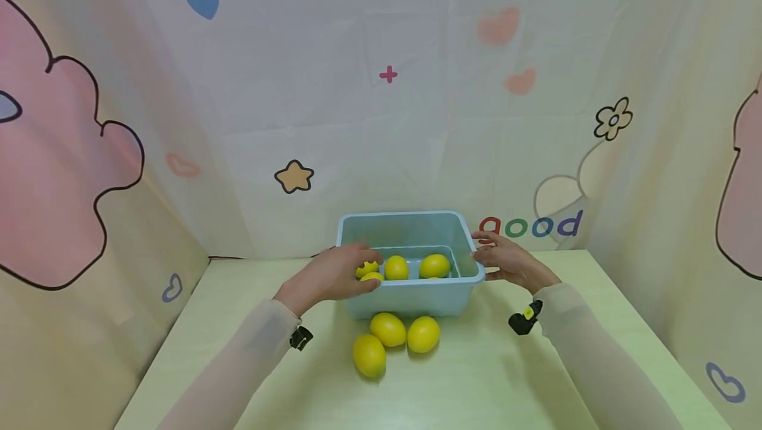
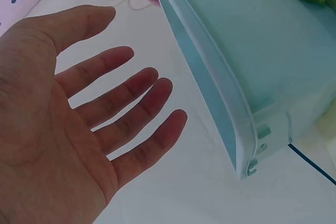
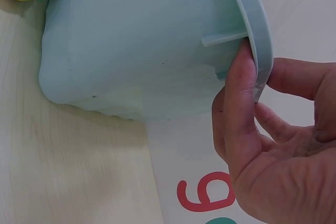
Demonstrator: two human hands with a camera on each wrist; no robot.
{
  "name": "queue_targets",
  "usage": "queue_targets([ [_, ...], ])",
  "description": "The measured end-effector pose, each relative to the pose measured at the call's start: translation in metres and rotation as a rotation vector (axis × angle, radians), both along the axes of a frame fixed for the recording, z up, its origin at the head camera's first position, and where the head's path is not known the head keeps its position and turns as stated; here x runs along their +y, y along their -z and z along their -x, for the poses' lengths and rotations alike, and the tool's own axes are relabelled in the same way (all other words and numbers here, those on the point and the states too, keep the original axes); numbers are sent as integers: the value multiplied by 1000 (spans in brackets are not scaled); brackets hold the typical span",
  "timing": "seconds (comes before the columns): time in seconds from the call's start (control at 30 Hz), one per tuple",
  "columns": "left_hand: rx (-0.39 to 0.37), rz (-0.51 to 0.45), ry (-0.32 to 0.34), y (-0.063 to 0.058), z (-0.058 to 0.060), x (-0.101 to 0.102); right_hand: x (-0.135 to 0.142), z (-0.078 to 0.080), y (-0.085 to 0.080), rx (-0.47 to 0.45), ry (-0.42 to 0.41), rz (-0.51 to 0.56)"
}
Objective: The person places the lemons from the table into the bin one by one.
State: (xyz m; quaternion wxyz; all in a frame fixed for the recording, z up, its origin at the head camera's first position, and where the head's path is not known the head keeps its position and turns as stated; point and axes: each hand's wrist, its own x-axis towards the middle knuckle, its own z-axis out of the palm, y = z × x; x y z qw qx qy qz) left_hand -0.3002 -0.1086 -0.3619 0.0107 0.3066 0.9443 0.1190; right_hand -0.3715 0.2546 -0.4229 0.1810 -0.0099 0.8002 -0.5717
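And we've got the blue bin (image 1: 411,301) on the table (image 1: 476,377), lemons (image 1: 396,268) inside, three loose lemons (image 1: 423,335) just in front! Our right hand (image 1: 512,263) pinches its rim (image 3: 257,19); our left hand (image 1: 339,271), fingers spread, hovers near the left side, not touching.

smooth plastic bin (image 1: 411,299), wood-grained table (image 3: 79,166)

Patterned curtain (image 1: 369,112) behind 1 pale table (image 1: 476,377)
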Motion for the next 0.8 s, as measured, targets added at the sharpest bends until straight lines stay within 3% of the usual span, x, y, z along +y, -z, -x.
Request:
queue_targets([
  [0.5, 57, -24, 80, 26, -34, -12, -1, 1, -2, -11, 0, 9],
  [0.8, -4, 28, 126, 62, -43, -14, 0, 1, 0, -5, -5, 3],
])
